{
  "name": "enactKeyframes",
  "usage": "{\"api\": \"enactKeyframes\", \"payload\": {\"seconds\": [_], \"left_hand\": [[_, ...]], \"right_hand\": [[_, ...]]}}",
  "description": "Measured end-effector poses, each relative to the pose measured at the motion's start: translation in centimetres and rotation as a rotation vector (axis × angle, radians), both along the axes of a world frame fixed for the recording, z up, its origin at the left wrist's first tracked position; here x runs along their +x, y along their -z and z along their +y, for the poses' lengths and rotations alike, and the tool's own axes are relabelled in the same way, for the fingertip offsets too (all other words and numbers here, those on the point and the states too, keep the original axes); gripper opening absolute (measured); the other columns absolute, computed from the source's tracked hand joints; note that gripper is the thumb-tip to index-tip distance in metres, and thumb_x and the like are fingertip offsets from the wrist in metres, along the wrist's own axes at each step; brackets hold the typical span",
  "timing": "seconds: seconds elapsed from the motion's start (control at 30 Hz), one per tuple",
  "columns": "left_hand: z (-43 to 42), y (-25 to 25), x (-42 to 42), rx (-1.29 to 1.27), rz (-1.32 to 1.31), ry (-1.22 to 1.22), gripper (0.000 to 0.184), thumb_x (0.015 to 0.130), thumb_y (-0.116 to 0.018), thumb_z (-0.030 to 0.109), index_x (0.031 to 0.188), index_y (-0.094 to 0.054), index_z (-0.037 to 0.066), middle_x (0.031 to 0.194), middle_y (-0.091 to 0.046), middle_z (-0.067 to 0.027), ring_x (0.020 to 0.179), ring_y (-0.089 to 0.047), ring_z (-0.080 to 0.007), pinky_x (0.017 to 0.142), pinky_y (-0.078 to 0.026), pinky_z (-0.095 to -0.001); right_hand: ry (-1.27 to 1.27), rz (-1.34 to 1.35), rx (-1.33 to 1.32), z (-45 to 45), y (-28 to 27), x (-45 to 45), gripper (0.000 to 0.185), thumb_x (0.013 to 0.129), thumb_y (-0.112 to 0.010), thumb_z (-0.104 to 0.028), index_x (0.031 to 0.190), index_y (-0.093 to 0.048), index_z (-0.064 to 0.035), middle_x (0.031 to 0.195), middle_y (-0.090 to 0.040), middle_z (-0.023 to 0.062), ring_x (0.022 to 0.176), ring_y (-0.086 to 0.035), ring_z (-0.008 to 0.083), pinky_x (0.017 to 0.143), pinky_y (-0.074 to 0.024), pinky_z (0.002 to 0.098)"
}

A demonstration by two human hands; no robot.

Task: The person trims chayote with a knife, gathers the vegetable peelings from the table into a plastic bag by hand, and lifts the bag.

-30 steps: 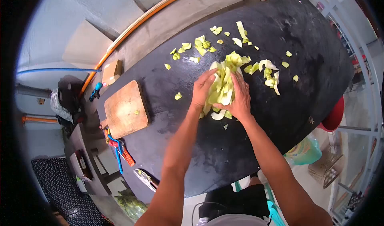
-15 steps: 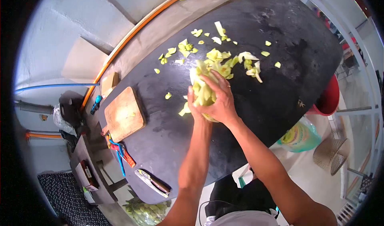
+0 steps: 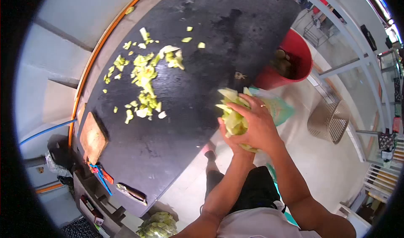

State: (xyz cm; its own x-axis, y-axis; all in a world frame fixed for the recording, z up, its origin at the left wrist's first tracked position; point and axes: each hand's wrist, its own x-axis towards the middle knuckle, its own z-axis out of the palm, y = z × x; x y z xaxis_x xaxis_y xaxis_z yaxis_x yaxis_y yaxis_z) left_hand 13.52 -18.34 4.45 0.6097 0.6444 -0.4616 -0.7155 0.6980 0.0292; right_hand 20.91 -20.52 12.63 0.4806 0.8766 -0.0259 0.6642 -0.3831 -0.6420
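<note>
Both my hands are cupped around a heap of chopped pale green vegetable pieces (image 3: 235,122), lifted past the near right edge of the dark table (image 3: 168,141). My right hand (image 3: 261,124), with a ring on one finger, curls over the right side of the heap. From below and the left, my left hand (image 3: 230,142) supports it, its fingers partly hidden. More chopped pieces (image 3: 145,76) lie scattered on the table, left of my hands. Beyond my hands, a red bucket (image 3: 305,67) stands on the floor, with dark and pale contents inside.
A wooden cutting board (image 3: 93,139) rests at the table's left side. Nearby are red and blue-handled tools (image 3: 101,175) and a knife (image 3: 131,193). On the floor are a greenish plastic bag (image 3: 280,107), a perforated basket (image 3: 330,119) and a bag of greens (image 3: 158,225).
My hands have carried the heap from above the table to beyond its near right edge. The view has turned right, bringing the red bucket more fully into sight.
</note>
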Motion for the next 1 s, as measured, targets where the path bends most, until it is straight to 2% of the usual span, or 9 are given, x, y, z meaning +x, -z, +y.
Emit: {"api": "enactKeyframes", "payload": {"seconds": [0.13,0.2,0.33,0.47,0.63,0.7,0.83,0.9,1.0], "left_hand": [[-5.4,8.2,4.6,-0.068,-0.061,0.069,0.059,0.102,-0.042,0.053,0.144,-0.048,0.013,0.143,-0.054,-0.0087,0.129,-0.053,-0.0287,0.107,-0.044,-0.0469],[-5.0,13.3,6.9,-0.143,0.256,0.11,0.057,0.101,-0.04,0.055,0.139,-0.053,0.015,0.136,-0.059,-0.0103,0.123,-0.057,-0.0304,0.101,-0.047,-0.0501],[-4.2,26.1,8.3,-0.166,0.419,0.065,0.048,0.101,-0.043,0.046,0.131,-0.058,0.012,0.126,-0.063,-0.0103,0.111,-0.063,-0.0303,0.091,-0.054,-0.0495],[-2.3,22.2,8.8,0.03,0.972,0.107,0.027,0.096,-0.051,0.011,0.114,-0.067,0.002,0.111,-0.068,-0.0107,0.092,-0.067,-0.0259,0.079,-0.056,-0.0368],[-1.4,22.9,8.0,0.883,1.155,0.163,0.016,0.087,-0.061,0.006,0.087,-0.077,0.002,0.085,-0.075,-0.0094,0.081,-0.069,-0.0189,0.076,-0.054,-0.0343],[-0.2,18.8,7.8,1.061,1.186,0.706,0.02,0.083,-0.058,0.003,0.096,-0.073,-0.001,0.094,-0.072,-0.0239,0.087,-0.071,-0.0226,0.076,-0.052,-0.0385],[0.8,14.6,6.1,1.226,1.037,0.614,0.021,0.087,-0.061,0.006,0.105,-0.069,0.0,0.101,-0.07,-0.0266,0.093,-0.07,-0.0364,0.081,-0.052,-0.0442],[2.9,12.5,2.8,1.293,0.851,0.611,0.022,0.089,-0.061,0.002,0.109,-0.068,0.0,0.108,-0.071,-0.0226,0.101,-0.069,-0.0357,0.089,-0.053,-0.0428],[9.3,2.9,-9.7,1.551,1.025,0.157,0.035,0.084,-0.078,0.004,0.118,-0.071,0.007,0.126,-0.068,-0.0129,0.121,-0.064,-0.0293,0.103,-0.05,-0.0416]], "right_hand": [[-0.022,0.146,-0.281,-4.8,9.7,6.1,0.086,0.063,-0.085,-0.047,0.14,-0.06,-0.0188,0.143,-0.053,0.0202,0.132,-0.051,0.0408,0.112,-0.0387,0.0473],[-0.13,0.336,-0.403,-3.9,15.8,9.7,0.092,0.064,-0.084,-0.057,0.14,-0.059,-0.0117,0.142,-0.054,0.0236,0.131,-0.053,0.0383,0.111,-0.04,0.0455],[0.155,0.218,-0.237,-4.9,24.0,13.2,0.082,0.072,-0.083,-0.055,0.134,-0.062,-0.0064,0.131,-0.063,0.0228,0.124,-0.059,0.0369,0.104,-0.046,0.0435],[0.337,0.369,0.078,-6.6,24.7,14.5,0.059,0.083,-0.079,-0.041,0.13,-0.065,-0.007,0.126,-0.067,0.0213,0.12,-0.063,0.037,0.101,-0.0487,0.0429],[0.486,0.368,0.418,-2.6,20.4,10.0,0.045,0.09,-0.076,-0.023,0.13,-0.064,-0.0059,0.128,-0.067,0.0154,0.119,-0.063,0.0302,0.102,-0.048,0.0386],[0.483,0.368,0.542,-0.6,20.7,8.1,0.043,0.091,-0.074,-0.016,0.132,-0.063,-0.0048,0.132,-0.064,0.0118,0.124,-0.06,0.0262,0.105,-0.0455,0.0376],[0.59,0.355,0.62,4.0,16.4,5.8,0.044,0.094,-0.071,-0.013,0.135,-0.06,-0.0035,0.136,-0.061,0.0121,0.126,-0.057,0.024,0.107,-0.0444,0.0382],[0.506,0.194,0.722,6.9,14.4,6.5,0.042,0.096,-0.068,-0.012,0.136,-0.058,-0.002,0.135,-0.061,0.0132,0.127,-0.057,0.0255,0.107,-0.0438,0.0389],[0.235,-0.011,0.512,12.6,13.4,9.4,0.047,0.097,-0.068,-0.018,0.138,-0.055,-0.0006,0.138,-0.058,0.0176,0.129,-0.055,0.0307,0.11,-0.0413,0.0416]]}}
